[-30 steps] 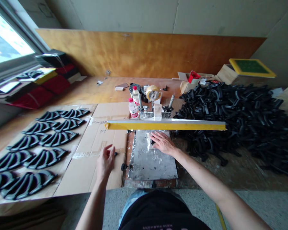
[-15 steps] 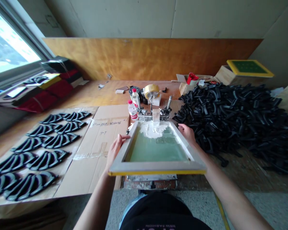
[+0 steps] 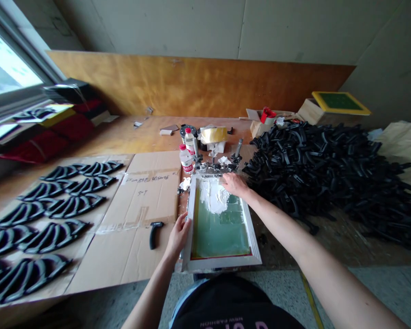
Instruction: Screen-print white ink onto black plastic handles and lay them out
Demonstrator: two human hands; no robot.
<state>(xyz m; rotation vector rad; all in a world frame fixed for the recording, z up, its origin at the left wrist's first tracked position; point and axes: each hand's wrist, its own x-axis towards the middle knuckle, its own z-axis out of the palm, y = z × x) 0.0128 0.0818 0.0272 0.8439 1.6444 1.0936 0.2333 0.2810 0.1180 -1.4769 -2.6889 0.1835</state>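
From the head camera, the left hand (image 3: 179,236) grips the near left side of a silk-screen frame (image 3: 219,264), fingers curled around the rim. The frame lies flat under both hands, hinged at its far end to metal clamps (image 3: 215,167). The right hand (image 3: 234,185) lies palm down at the far right corner of the frame, close to a mound of white paste (image 3: 213,196) on the green mesh (image 3: 219,237). It seems to rest there, though I cannot tell whether it is gripping the rim.

Just left of the left hand, a black-handled tool (image 3: 153,234) lies on flattened cardboard (image 3: 144,205), and further left rows of black moulded pieces (image 3: 61,212) sit on it. Right of the right hand is a heap of similar pieces (image 3: 315,173). Beyond the hands stand two plastic bottles (image 3: 186,158) and a roll of tape (image 3: 213,135).
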